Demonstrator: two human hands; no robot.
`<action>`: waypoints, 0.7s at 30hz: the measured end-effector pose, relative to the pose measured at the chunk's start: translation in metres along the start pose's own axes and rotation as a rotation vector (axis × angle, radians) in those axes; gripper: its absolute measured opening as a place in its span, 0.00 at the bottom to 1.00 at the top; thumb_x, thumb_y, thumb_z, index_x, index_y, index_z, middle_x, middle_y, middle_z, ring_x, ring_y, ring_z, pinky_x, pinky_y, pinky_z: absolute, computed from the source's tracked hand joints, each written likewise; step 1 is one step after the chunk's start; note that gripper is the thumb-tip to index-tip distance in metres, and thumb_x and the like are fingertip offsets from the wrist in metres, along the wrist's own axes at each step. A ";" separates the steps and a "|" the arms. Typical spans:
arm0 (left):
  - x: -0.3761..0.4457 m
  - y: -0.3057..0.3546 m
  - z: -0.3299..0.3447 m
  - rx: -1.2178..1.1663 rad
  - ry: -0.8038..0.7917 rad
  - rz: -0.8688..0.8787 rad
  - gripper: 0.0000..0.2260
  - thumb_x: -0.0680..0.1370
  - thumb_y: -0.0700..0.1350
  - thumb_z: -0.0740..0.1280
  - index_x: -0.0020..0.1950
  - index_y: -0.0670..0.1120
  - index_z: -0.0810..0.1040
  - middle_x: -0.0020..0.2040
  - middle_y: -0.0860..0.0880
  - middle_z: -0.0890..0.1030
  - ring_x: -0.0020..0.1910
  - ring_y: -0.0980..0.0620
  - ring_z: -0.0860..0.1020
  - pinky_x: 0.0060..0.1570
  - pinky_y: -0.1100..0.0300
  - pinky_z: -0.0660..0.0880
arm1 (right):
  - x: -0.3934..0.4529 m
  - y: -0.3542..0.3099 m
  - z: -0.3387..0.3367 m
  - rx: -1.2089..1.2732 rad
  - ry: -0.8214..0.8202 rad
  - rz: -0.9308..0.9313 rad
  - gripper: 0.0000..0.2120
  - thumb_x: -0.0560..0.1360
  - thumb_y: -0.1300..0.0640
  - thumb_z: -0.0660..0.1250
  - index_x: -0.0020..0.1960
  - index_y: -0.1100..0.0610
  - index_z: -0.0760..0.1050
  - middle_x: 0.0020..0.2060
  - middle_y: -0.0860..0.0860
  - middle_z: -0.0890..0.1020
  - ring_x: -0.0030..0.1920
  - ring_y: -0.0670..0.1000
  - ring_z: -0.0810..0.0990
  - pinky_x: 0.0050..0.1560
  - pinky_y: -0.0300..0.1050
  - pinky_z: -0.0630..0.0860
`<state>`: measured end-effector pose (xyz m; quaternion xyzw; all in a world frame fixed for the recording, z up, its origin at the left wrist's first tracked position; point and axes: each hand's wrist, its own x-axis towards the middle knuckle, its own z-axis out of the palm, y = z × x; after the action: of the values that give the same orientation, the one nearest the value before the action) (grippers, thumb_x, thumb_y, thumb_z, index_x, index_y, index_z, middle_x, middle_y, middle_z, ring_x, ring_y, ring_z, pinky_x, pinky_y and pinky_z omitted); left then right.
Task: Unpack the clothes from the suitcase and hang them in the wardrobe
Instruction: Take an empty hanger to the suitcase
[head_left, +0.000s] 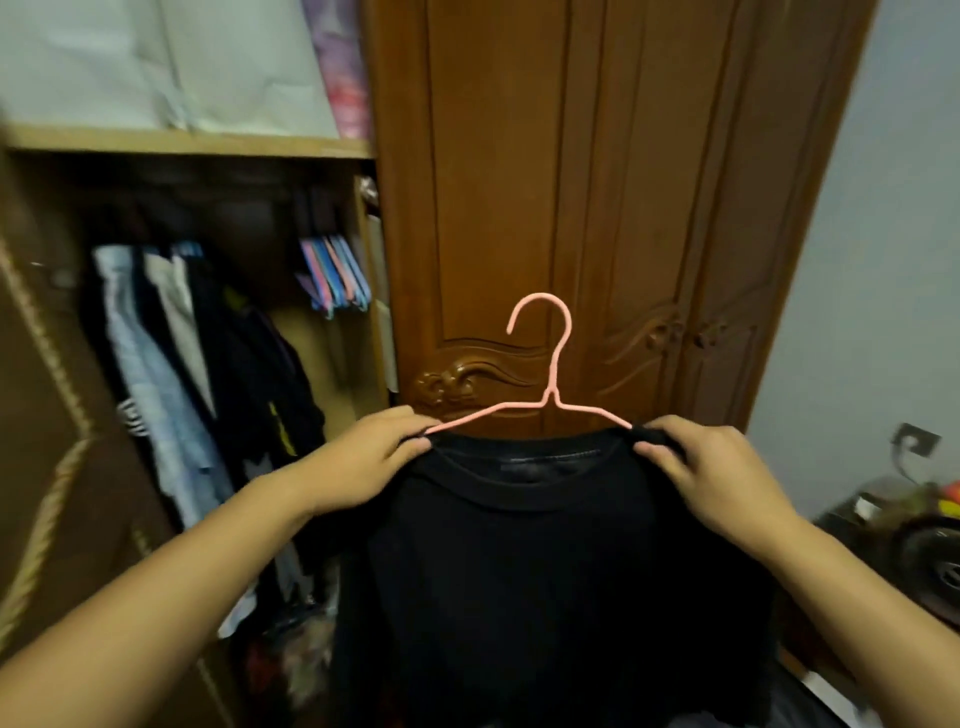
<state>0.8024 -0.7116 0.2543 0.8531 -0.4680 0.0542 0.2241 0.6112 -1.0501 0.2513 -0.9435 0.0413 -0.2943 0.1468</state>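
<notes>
A black T-shirt hangs on a pink wire hanger, held up in front of a closed wooden wardrobe door. My left hand pinches the shirt's left shoulder where it meets the hanger arm. My right hand pinches the right shoulder the same way. The hanger's hook stands upright above the collar. The open wardrobe section lies to the left. The suitcase is not in view.
Inside the open section hang several garments and a bunch of coloured spare hangers. A shelf above holds pale bags. The brown open door is at far left. A cluttered dark stand sits low on the right by the wall.
</notes>
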 end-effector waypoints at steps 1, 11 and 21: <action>-0.004 -0.013 -0.004 0.027 0.075 -0.026 0.11 0.84 0.50 0.61 0.61 0.51 0.80 0.47 0.55 0.75 0.50 0.57 0.75 0.56 0.57 0.72 | 0.011 -0.011 0.003 0.044 -0.053 -0.012 0.08 0.78 0.45 0.67 0.53 0.47 0.81 0.44 0.44 0.85 0.47 0.48 0.83 0.48 0.49 0.78; -0.013 -0.109 -0.046 0.229 0.581 -0.560 0.09 0.83 0.46 0.64 0.58 0.45 0.81 0.53 0.45 0.75 0.52 0.39 0.78 0.51 0.48 0.74 | 0.057 -0.102 0.028 0.987 -0.609 0.156 0.10 0.81 0.55 0.64 0.56 0.57 0.83 0.52 0.54 0.86 0.56 0.57 0.84 0.60 0.55 0.77; -0.009 -0.187 -0.127 0.695 0.371 -0.717 0.21 0.77 0.48 0.67 0.71 0.47 0.75 0.68 0.38 0.70 0.68 0.36 0.67 0.68 0.44 0.66 | 0.139 -0.151 0.055 0.301 -0.192 0.132 0.08 0.83 0.54 0.61 0.47 0.51 0.78 0.43 0.49 0.81 0.49 0.54 0.79 0.46 0.50 0.73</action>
<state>0.9660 -0.5631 0.3025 0.9595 -0.0537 0.2763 0.0116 0.7555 -0.9153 0.3285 -0.9299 0.0444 -0.1955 0.3084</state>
